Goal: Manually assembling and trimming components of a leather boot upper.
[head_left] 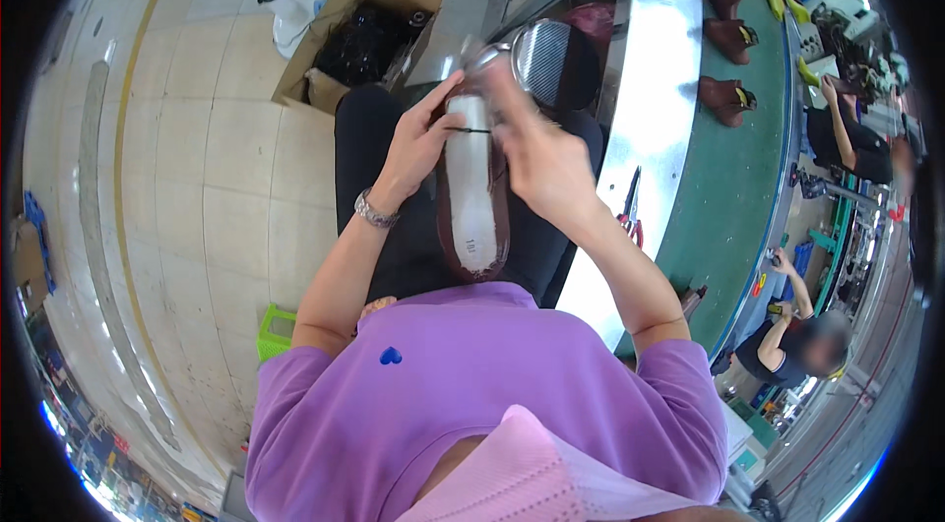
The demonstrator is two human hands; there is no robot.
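A brown shoe upper (443, 217) lies sole side up on a last above my lap, with a white insole board (472, 197) showing and a thin dark band (471, 129) across it. My left hand (418, 138) grips its far left side, fingers wrapped over the edge. Over its far right part is my right hand (541, 153), smeared by motion. A blurred greyish shape (474, 55) shows beyond its fingers; whether this hand holds it I cannot tell.
Red-handled scissors or pliers (633, 217) lie on the metal ledge (640, 79) at my right. Beside it, a green conveyor (709, 187) carries brown shoes (726, 101). A round metal-mesh object (544, 60), cardboard box (295, 69) and fan (285, 5) stand ahead. Co-workers (778, 350) sit across the conveyor.
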